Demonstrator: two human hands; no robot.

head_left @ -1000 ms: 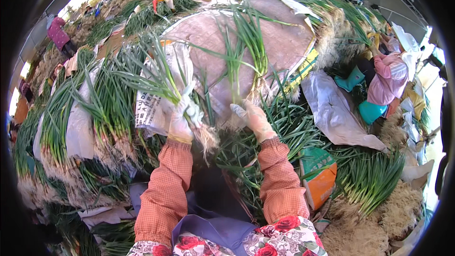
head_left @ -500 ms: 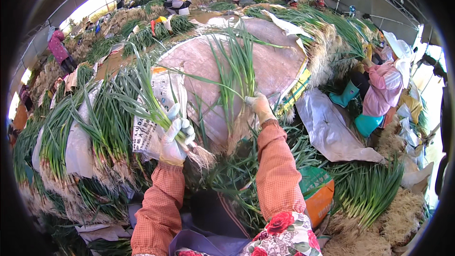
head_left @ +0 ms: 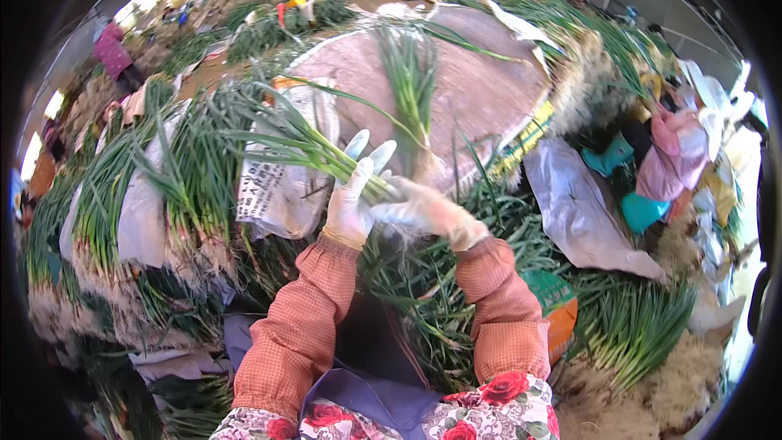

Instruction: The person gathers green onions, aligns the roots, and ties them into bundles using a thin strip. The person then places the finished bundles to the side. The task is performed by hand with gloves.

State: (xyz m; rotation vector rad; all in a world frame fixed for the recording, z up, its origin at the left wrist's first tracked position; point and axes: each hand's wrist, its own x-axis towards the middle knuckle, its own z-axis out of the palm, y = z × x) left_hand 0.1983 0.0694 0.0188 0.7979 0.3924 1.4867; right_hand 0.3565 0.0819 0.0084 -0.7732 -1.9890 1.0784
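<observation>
My gloved left hand (head_left: 352, 200) holds a small bunch of green onions (head_left: 314, 147), leaves pointing up and left, its fingers partly stretched around the stems. Close beside it, my gloved right hand (head_left: 440, 213) is at the root end of that bunch; motion blurs its fingers, and the roots are mostly hidden. Another bunch of green onions (head_left: 407, 90) lies just beyond on a pinkish sheet (head_left: 350, 61), leaves away from me, pale roots toward my hands. More loose green onions (head_left: 423, 293) lie below my hands.
Rows of bunched green onions (head_left: 195, 187) rest at the left beside a white printed sack (head_left: 281, 187). At the right lie a grey plastic sheet (head_left: 578, 212) and a heap of green onions (head_left: 639, 326). A co-worker in pink (head_left: 672, 151) sits at far right; others are farther back.
My right hand has let go of the bunch on the sheet and come down to the left hand's bunch. The left hand has moved right and up, its bunch tilting flatter.
</observation>
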